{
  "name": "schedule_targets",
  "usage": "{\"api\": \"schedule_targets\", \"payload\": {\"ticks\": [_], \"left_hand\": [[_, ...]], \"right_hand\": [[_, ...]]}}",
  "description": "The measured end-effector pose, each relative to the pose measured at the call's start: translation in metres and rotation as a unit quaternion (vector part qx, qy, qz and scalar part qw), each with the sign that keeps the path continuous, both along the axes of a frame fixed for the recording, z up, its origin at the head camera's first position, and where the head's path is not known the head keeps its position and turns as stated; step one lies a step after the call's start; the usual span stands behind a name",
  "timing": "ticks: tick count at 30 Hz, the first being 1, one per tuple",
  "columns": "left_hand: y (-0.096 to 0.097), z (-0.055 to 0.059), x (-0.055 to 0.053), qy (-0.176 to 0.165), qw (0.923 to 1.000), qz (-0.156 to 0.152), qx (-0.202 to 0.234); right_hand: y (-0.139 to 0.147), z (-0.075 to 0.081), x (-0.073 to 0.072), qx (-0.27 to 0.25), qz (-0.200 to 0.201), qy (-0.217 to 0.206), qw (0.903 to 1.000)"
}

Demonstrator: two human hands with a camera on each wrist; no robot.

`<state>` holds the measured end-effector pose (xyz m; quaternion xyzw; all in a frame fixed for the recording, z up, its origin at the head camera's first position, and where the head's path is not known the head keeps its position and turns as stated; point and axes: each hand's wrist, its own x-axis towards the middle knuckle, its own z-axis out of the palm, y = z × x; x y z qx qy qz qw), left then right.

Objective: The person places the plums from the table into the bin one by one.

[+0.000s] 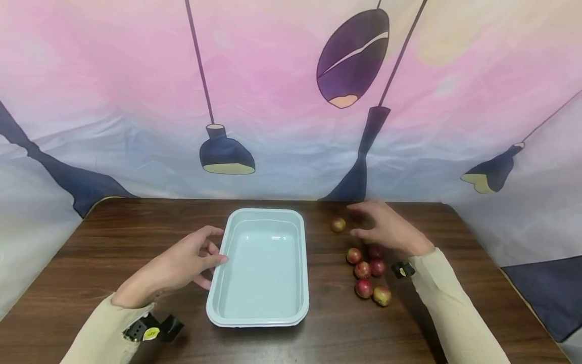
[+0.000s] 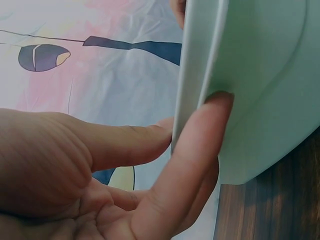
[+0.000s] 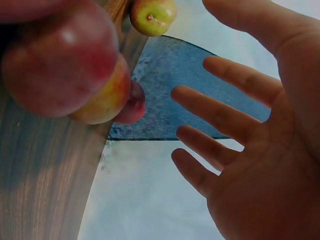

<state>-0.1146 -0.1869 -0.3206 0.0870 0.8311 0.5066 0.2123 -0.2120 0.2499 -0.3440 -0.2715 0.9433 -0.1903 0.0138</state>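
Note:
A pale blue-green rectangular tray lies on the wooden table, and nothing is in it. At its left side my left hand pinches the rim; in the left wrist view a finger and the thumb lie on either side of the tray's edge. My right hand hovers over the far end of a group of red and yellow plums, its fingers spread and holding nothing in the right wrist view. One plum sits apart, left of this hand. The hand partly covers another plum behind it.
The dark wooden table reaches back to a hanging cloth printed with lamps. Black wrist devices are strapped over both sleeves, on the left sleeve and the right sleeve.

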Motion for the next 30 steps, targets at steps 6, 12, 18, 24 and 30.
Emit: {"api": "schedule_targets", "payload": {"ticks": [6, 12, 18, 24, 30], "left_hand": [[0.0, -0.001, -0.001, -0.006, 1.0, 0.0, 0.005], [-0.001, -0.004, -0.002, -0.018, 0.9996, -0.006, 0.019], [-0.001, -0.006, -0.001, -0.026, 0.9991, -0.009, 0.032], [0.0, -0.006, 0.0, -0.028, 0.999, -0.009, 0.034], [0.001, -0.006, 0.0, -0.03, 0.9985, -0.014, 0.044]], "right_hand": [[-0.001, 0.001, -0.004, 0.004, -0.001, 0.001, 1.0], [-0.008, -0.001, -0.005, 0.011, 0.008, -0.007, 0.9999], [-0.016, -0.005, -0.007, 0.022, 0.022, -0.014, 0.9994], [-0.018, -0.008, -0.008, 0.027, 0.026, -0.008, 0.9993], [-0.018, -0.008, -0.008, 0.028, 0.024, -0.017, 0.9992]]}}
